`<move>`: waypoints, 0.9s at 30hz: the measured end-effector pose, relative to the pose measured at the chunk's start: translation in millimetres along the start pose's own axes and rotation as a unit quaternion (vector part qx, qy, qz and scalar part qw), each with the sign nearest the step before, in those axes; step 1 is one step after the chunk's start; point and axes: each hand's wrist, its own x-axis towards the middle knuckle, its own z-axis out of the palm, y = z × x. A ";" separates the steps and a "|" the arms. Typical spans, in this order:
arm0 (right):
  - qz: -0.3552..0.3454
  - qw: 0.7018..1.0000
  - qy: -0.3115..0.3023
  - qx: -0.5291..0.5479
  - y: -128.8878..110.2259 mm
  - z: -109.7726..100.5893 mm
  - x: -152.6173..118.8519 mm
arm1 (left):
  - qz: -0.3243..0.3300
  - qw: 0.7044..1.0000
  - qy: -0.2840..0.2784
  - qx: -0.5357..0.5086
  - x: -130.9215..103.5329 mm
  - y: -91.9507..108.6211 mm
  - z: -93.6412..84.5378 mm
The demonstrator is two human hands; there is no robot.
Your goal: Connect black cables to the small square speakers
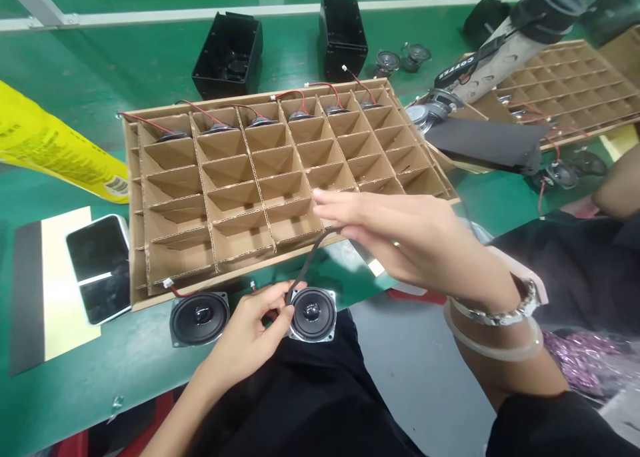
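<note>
Between the left hand (pixel 260 318) and the right hand (pixel 407 240), a dark strip (pixel 307 263) slants up from a speaker (pixel 313 314); keeping it lightly taut and untwisted is probably best. The left hand pinches the strip's lower end at the speaker's edge; the right hand grips its upper end. The speaker lies just right of the left hand, below the right hand.

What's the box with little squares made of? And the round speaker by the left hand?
The divided box looks like matte cardboard: thin brown sheets slot together. The speaker by the left hand has a shiny, silvery rim, probably metal; its dull black cone could be paper or plastic.
</note>
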 end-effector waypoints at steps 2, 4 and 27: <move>-0.013 1.000 -0.020 0.018 0.5 -0.2 0.2 | -0.009 1.000 -0.011 -0.013 -2.7 -2.2 2.0; -0.024 0.998 -0.036 0.044 0.5 2.1 -0.3 | -0.011 1.000 -0.010 -0.023 -5.6 -4.5 5.0; -0.031 0.993 0.111 0.029 -2.3 5.7 0.3 | -0.034 0.977 0.130 -0.167 6.4 -1.3 32.8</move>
